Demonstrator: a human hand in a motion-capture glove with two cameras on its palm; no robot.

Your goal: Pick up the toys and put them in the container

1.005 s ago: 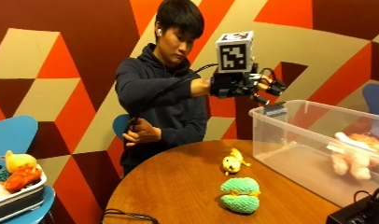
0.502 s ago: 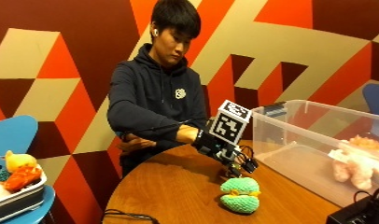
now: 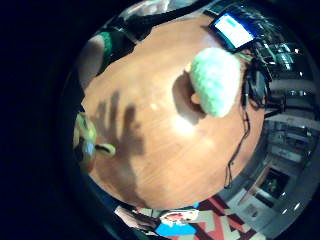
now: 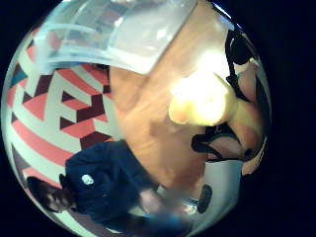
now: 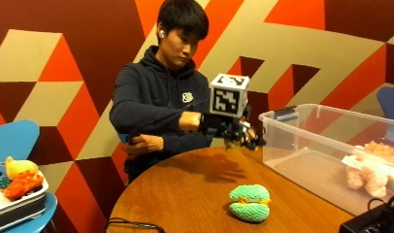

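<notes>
Person's gloved right hand (image 5: 239,133) is raised above the round wooden table (image 5: 184,194), close to the near wall of the clear plastic container (image 5: 326,145), fingers curled round a small yellow plush toy (image 4: 202,98); the thumb-side palm view shows the toy close against the palm with bare fingers beside it, and the little-finger-side view catches a yellow bit of it at the palm edge. In the outside view the toy is mostly hidden under the hand, so how much of it is enclosed can't be judged. Risk: the toy looks small and soft, so if only a limb or edge is pinched it could slip and drop onto the table short of the container. Second risk: the hand sits about level with the container rim, so a flat approach could knock the wall; going over the rim first looks safer. Container already holds a pink plush toy (image 5: 371,167). The green crocheted toy (image 5: 250,203) lies on the table, well apart from the container and nearer the table's front edge; rounded, knitted, orange trim, should be easy to grab from above.
</notes>
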